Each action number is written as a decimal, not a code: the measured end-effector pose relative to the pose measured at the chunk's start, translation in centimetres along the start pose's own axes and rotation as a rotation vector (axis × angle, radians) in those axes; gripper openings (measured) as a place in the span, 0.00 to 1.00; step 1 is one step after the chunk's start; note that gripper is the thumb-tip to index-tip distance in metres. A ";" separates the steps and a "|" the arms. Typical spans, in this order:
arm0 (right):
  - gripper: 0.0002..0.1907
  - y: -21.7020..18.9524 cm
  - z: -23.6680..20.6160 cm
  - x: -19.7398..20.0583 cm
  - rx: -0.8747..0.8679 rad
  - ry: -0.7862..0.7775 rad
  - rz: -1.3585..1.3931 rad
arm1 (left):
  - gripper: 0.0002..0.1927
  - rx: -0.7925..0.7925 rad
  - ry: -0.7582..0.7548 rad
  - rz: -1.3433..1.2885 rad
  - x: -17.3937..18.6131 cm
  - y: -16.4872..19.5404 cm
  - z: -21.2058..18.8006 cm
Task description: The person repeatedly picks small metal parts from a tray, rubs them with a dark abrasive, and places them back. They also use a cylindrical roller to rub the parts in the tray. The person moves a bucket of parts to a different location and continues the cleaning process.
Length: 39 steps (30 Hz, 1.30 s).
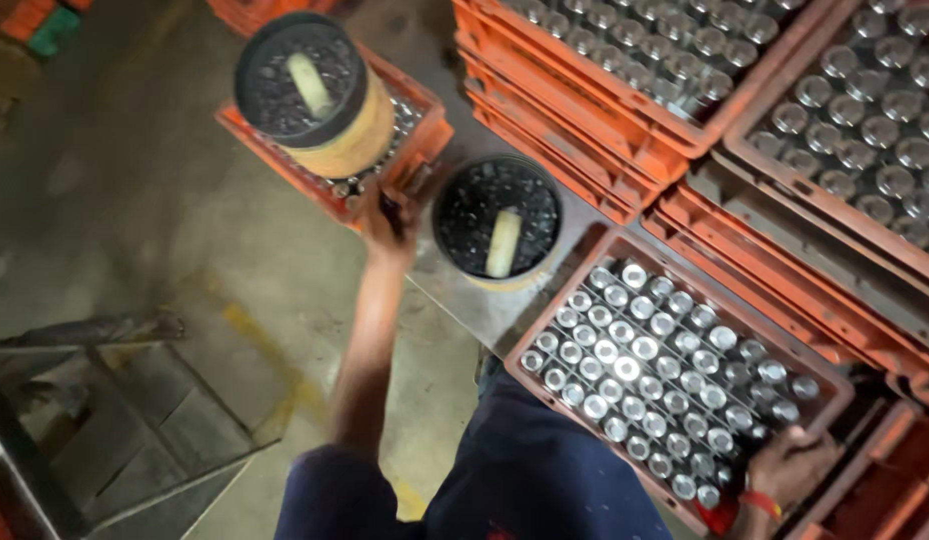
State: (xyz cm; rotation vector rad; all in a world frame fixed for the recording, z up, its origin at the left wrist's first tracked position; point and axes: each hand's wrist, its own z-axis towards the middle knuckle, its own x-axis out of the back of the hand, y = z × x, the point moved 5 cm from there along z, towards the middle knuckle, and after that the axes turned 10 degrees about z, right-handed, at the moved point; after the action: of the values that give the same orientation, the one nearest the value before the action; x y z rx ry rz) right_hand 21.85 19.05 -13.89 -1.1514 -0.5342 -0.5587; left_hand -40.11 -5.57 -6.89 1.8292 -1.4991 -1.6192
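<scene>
The left hand (388,222) closes its grip on the corner of the small orange crate (275,165) carrying a round filter (315,92). The right hand (785,467) clasps the near crate of metal cans (670,375). Better to keep both level.

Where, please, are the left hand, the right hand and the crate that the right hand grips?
left hand (388,222): head view, back of hand.
right hand (791,466): head view, knuckles.
orange crate (551,306): head view, left rim.
</scene>
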 end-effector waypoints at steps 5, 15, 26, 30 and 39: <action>0.32 -0.5 0.0 -0.3 -0.002 0.040 -0.062 | 0.24 -0.188 0.030 -0.406 -0.4 14.3 8.5; 0.30 -1.2 0.7 -0.6 0.234 0.139 -0.048 | 0.28 -0.405 0.457 -0.171 -1.0 21.7 9.2; 0.32 -1.5 0.6 0.9 -0.007 0.055 -0.087 | 0.23 -0.626 -0.158 1.575 -5.7 -6.9 -1.4; 0.33 -0.4 0.9 0.5 -0.157 0.036 -0.051 | 0.33 -0.411 -0.144 1.825 -5.0 -13.4 -3.1; 0.33 -2.9 -0.9 1.3 -0.030 0.083 0.165 | 0.31 -0.903 -0.223 1.547 -7.6 -9.9 -9.7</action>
State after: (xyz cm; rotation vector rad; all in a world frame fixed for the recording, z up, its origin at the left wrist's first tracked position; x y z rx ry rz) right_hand 21.02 17.14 -11.34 -1.1831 -0.3564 -0.4708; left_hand -25.69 0.79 -6.78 -0.1472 -1.2217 -1.1749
